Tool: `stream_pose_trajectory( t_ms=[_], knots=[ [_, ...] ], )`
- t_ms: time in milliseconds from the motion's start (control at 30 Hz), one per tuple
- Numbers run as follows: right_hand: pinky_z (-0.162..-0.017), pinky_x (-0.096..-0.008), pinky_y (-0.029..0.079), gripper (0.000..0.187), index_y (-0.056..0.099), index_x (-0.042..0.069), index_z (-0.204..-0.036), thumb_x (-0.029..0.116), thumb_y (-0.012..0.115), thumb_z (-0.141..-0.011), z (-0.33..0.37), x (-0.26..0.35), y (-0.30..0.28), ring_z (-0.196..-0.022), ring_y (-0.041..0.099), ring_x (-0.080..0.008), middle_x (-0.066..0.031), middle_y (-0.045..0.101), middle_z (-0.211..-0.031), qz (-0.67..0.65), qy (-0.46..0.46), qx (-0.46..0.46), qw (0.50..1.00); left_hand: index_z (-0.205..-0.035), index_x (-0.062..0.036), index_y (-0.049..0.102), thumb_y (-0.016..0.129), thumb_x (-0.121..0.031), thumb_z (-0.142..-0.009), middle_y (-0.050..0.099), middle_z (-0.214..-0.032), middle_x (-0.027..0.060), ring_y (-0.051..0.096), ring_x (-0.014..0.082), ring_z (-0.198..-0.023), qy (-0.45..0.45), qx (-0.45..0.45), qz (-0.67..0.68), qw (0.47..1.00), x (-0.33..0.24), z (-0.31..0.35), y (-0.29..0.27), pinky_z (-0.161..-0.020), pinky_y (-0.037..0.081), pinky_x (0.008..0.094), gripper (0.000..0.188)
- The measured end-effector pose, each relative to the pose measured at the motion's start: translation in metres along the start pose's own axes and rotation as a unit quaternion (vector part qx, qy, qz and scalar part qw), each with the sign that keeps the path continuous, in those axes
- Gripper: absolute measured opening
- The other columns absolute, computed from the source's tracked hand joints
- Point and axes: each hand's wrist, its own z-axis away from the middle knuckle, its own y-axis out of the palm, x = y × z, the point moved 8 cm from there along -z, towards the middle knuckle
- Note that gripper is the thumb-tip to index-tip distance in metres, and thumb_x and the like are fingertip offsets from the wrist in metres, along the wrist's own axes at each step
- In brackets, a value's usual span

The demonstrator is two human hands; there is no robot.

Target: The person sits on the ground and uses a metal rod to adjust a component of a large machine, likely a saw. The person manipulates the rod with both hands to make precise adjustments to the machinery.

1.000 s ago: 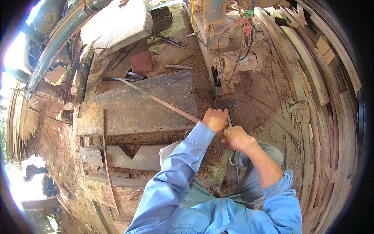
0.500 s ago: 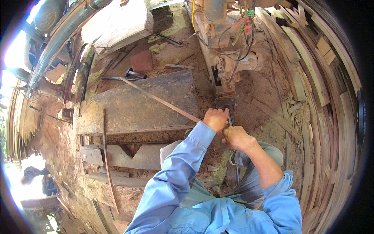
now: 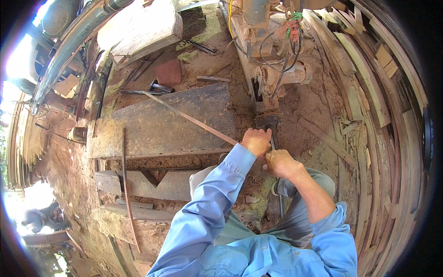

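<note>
Both hands are close together over a narrow metal rail (image 3: 281, 205) that runs between my legs. My left hand (image 3: 256, 141) is closed, fingers curled by the rail, just short of a dark block (image 3: 268, 121) on the end of a rusty machine. Slightly nearer and to the right, my right hand (image 3: 281, 163) is closed too, thumb and fingers pressed together. Whatever they grip is hidden by the fingers. A long thin strip (image 3: 191, 119) slants across a broad weathered board (image 3: 166, 122) and ends by my left wrist; I cannot tell whether the hand touches it.
The machine's motor (image 3: 295, 74) and gear (image 3: 260, 82) stand ahead, with loose wires (image 3: 281, 57) above. A hammer (image 3: 159, 87) lies beyond the board. At the left are a notched plank (image 3: 173, 183) and another thin strip (image 3: 127, 194). Stacked timber (image 3: 383, 92) lines the right side.
My hands and the things around them have hardly moved. At the far left edge, a dark, blurred shape has shifted a little downward.
</note>
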Motion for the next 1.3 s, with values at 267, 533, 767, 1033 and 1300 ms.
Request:
stream_pose_trajectory(
  t_ms=[267, 533, 767, 1033, 1300],
  knots=[
    [-0.068, -0.0451, 0.052, 0.025, 0.064, -0.001, -0.085, 0.023, 0.061, -0.084, -0.001, 0.0018, 0.0015, -0.075, 0.065, -0.0351, -0.0185, 0.065, -0.074, 0.003, -0.008, 0.01, 1.0, -0.128, -0.0063, 0.049, 0.066, -0.034, -0.083, 0.066, -0.095, 0.0154, 0.065, 0.0327, -0.089, -0.006, -0.002, -0.004, 1.0, 0.001, -0.0008, 0.0032, -0.078, 0.05, 0.0447, 0.055],
    [-0.068, -0.0442, 0.053, 0.025, 0.064, -0.002, -0.085, 0.024, 0.063, -0.084, -0.001, 0.0034, -0.0004, -0.076, 0.066, -0.0339, -0.0182, 0.066, -0.075, 0.006, -0.002, 0.02, 1.0, -0.126, -0.0059, 0.05, 0.066, -0.034, -0.082, 0.066, -0.094, 0.0153, 0.065, 0.0327, -0.089, -0.005, -0.013, 0.007, 1.0, -0.0011, 0.0026, -0.0027, -0.079, 0.049, 0.0448, 0.055],
    [-0.07, -0.0438, 0.053, 0.027, 0.064, -0.002, -0.086, 0.025, 0.064, -0.084, -0.0012, 0.0026, 0.001, -0.079, 0.066, -0.0338, -0.0182, 0.066, -0.077, 0.003, 0.01, 0.029, 1.0, -0.126, -0.0066, 0.05, 0.066, -0.034, -0.082, 0.066, -0.093, 0.0148, 0.065, 0.0331, -0.087, -0.005, -0.019, 0.005, 1.0, -0.0003, 0.0026, -0.0015, -0.078, 0.049, 0.0449, 0.054],
    [-0.069, -0.0444, 0.052, 0.027, 0.062, -0.002, -0.084, 0.024, 0.063, -0.085, 0.0006, 0.0036, -0.0007, -0.077, 0.066, -0.0341, -0.0184, 0.065, -0.076, 0.001, 0.011, 0.031, 0.999, -0.128, -0.0069, 0.05, 0.065, -0.034, -0.082, 0.066, -0.092, 0.0144, 0.066, 0.0329, -0.086, 0.003, -0.038, -0.004, 0.999, 0.0002, 0.0031, 0.0023, -0.077, 0.049, 0.0448, 0.056],
    [-0.068, -0.0444, 0.052, 0.027, 0.063, -0.002, -0.082, 0.025, 0.064, -0.084, 0.0008, 0.004, -0.0003, -0.076, 0.066, -0.0348, -0.0184, 0.065, -0.074, 0.004, 0.004, 0.022, 1.0, -0.126, -0.0063, 0.051, 0.065, -0.033, -0.082, 0.066, -0.092, 0.015, 0.066, 0.0332, -0.086, -0.002, -0.031, 0.009, 0.999, 0.0, 0.0024, -0.0003, -0.078, 0.049, 0.0448, 0.053]
  ],
)
